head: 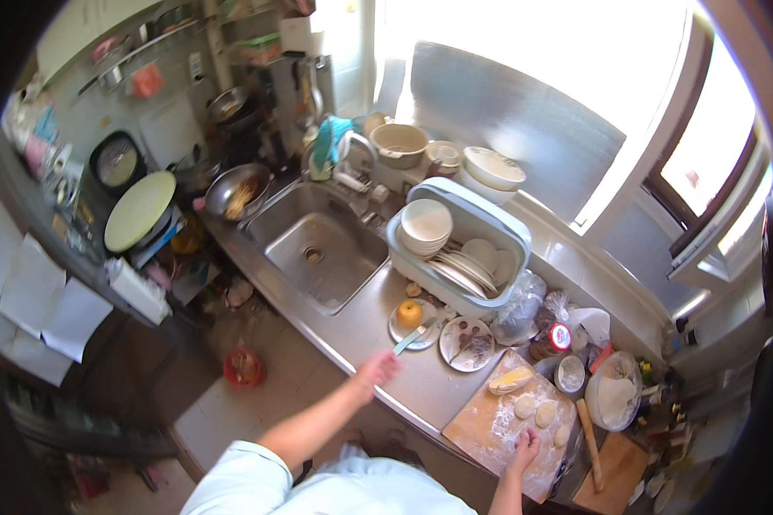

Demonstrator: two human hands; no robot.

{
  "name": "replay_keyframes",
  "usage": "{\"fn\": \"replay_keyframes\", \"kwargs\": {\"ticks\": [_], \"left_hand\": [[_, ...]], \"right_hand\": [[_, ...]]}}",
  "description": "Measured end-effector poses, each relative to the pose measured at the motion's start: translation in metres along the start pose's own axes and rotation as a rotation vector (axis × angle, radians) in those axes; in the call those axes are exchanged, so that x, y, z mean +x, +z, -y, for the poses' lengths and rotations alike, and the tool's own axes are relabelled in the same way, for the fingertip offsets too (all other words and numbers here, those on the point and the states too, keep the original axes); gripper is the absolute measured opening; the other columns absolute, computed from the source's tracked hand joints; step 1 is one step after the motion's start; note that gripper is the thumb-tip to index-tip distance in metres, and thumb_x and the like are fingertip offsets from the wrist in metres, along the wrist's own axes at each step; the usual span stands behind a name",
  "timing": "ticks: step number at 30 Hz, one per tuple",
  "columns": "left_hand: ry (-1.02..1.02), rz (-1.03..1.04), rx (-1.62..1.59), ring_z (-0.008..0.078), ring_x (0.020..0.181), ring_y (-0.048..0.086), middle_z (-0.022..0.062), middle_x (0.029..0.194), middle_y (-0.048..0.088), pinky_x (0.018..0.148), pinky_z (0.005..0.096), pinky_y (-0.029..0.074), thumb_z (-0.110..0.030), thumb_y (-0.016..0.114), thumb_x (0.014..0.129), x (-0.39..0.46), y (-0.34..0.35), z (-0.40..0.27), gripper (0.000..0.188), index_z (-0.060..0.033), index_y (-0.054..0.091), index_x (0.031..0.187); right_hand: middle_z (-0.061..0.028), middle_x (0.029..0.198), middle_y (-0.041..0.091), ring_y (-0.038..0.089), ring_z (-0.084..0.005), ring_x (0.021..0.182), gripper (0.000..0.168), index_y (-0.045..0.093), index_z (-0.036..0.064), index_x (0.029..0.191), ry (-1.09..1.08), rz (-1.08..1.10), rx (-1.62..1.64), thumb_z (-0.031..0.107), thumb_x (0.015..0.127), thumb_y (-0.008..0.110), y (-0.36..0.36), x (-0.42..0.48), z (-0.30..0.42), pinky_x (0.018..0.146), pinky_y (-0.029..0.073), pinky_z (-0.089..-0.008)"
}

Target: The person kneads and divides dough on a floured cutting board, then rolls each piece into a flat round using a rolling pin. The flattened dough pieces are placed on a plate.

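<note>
My left hand, slightly blurred, is over the front of the steel counter with its fingers at the near end of a knife with a light green handle. Whether the fingers grip it is unclear. The knife reaches over a small plate, where a round yellow-orange fruit sits. My right hand hovers by the floured wooden board, fingers curled, nothing visible in them. Round dough pieces lie beside it on the board, with a yellowish elongated piece farther back.
Another plate bears dark bits. A dish tub holds bowls and plates, right of the steel sink. A rolling pin, a glass bowl of flour and a red-lidded jar crowd the right side. A metal bowl stands left.
</note>
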State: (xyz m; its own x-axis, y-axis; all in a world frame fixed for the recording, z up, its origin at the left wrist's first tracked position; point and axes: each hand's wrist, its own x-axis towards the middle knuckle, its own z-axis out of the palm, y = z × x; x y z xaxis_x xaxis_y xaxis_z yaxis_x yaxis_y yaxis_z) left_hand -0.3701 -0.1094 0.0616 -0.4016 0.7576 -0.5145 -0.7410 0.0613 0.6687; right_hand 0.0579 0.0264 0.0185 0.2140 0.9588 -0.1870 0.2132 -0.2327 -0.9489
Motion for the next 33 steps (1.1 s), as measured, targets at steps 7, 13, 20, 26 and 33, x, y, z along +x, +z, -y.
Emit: {"fn": "replay_keyframes", "kwargs": {"ticks": [7,13,20,26,33], "left_hand": [[0.329,-0.444,-0.141,0.0196,0.093,0.065,0.0043,0.101,0.067,0.078,0.0322,0.052,-0.032,0.06,0.091,-0.035,-0.166,-0.151,0.024,-0.0115,0.059,0.103],[0.627,-0.628,-0.338,0.0205,0.093,0.065,0.0063,0.101,0.066,0.078,0.0321,0.051,-0.035,0.065,0.086,-0.07,-0.323,-0.287,0.032,-0.0087,0.058,0.102],[0.86,-0.705,-0.579,0.0197,0.086,0.06,0.0076,0.099,0.061,0.08,0.0321,0.049,-0.046,0.073,0.08,-0.041,-0.509,-0.449,0.061,-0.003,0.05,0.116],[0.845,-0.837,-0.82,0.0176,0.09,0.053,0.0073,0.113,0.056,0.087,0.028,0.044,-0.047,0.076,0.079,-0.005,-0.641,-0.522,0.062,-0.0086,0.053,0.122],[1.079,-0.584,-0.986,0.0285,0.114,0.058,0.0142,0.124,0.059,0.097,0.0425,0.051,-0.002,0.061,0.091,-0.021,-0.681,-0.537,0.038,-0.0017,0.05,0.128]], "right_hand": [[-0.0017,0.111,0.06,0.057,-0.0119,0.093,0.027,0.057,0.008,0.119,-0.038,0.239,0.084,0.011,0.092,0.056,0.059,0.059,0.008,0.071,0.043,-0.0239],[-0.0102,0.11,0.062,0.059,-0.0198,0.096,0.029,0.058,0.005,0.119,-0.168,0.217,-0.002,0.013,0.091,0.056,0.086,0.029,0.051,0.078,0.049,-0.0311],[-0.019,0.106,0.066,0.062,-0.0281,0.095,0.029,0.063,-0.004,0.113,-0.223,-0.097,-0.238,0.013,0.091,0.056,0.074,-0.06,0.007,0.086,0.05,-0.0367],[-0.0177,0.104,0.067,0.062,-0.0271,0.087,0.033,0.061,-0.005,0.117,-0.134,0.006,-0.874,0.01,0.088,0.058,0.055,-0.167,0.037,0.082,0.05,-0.0361],[-0.012,0.09,0.067,0.062,-0.0199,0.078,0.025,0.066,0.001,0.11,-0.101,-0.024,-0.799,0.003,0.086,0.06,0.063,-0.194,0.042,0.072,0.052,-0.032]]}}
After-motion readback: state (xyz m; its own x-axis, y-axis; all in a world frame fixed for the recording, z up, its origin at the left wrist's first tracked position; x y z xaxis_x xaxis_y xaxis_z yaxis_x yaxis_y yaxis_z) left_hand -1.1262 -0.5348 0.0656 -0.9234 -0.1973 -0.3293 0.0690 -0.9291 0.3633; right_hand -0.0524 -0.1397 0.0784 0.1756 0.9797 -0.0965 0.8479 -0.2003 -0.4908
